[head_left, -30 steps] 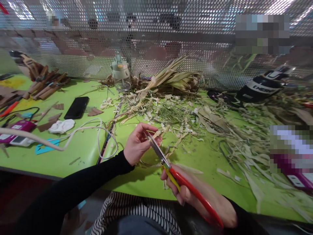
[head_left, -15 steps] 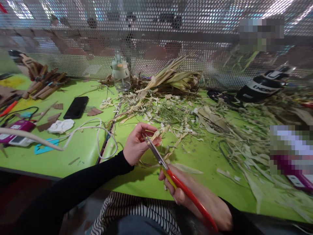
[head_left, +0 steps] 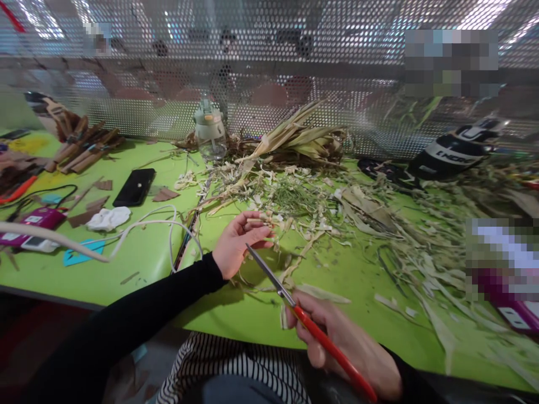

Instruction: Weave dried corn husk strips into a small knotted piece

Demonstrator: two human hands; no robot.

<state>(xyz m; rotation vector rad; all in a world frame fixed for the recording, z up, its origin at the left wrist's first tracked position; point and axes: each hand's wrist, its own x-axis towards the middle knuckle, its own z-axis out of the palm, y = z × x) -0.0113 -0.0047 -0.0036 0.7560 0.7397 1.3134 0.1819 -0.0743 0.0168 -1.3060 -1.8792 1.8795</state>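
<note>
My left hand (head_left: 240, 242) is held over the green table, its thumb and fingers closed on a small pale piece of dried husk (head_left: 266, 217). My right hand (head_left: 337, 334) grips scissors (head_left: 302, 315) with a red handle; their blades look closed, with the tips just beside my left palm. A pale scrap (head_left: 283, 317) shows by the right fingers; whether they touch it I cannot tell. Beyond both hands lies a heap of green and cream shreds (head_left: 295, 193), with a bundle of dried corn husks (head_left: 290, 134) behind it.
A clear-bottomed bottle (head_left: 210, 132) stands against the perforated metal screen (head_left: 261, 67). To the left lie a black phone (head_left: 135, 187), a white cable (head_left: 145, 219) and bundled brown strips (head_left: 84, 143). On the right, a black bottle (head_left: 452, 151) leans above long husk strips (head_left: 425, 286).
The scissors have drawn slightly back from the husk piece, and their blades have closed. My left thumb and fingers have shifted their hold on it. The pale scrap by the right fingers shows more.
</note>
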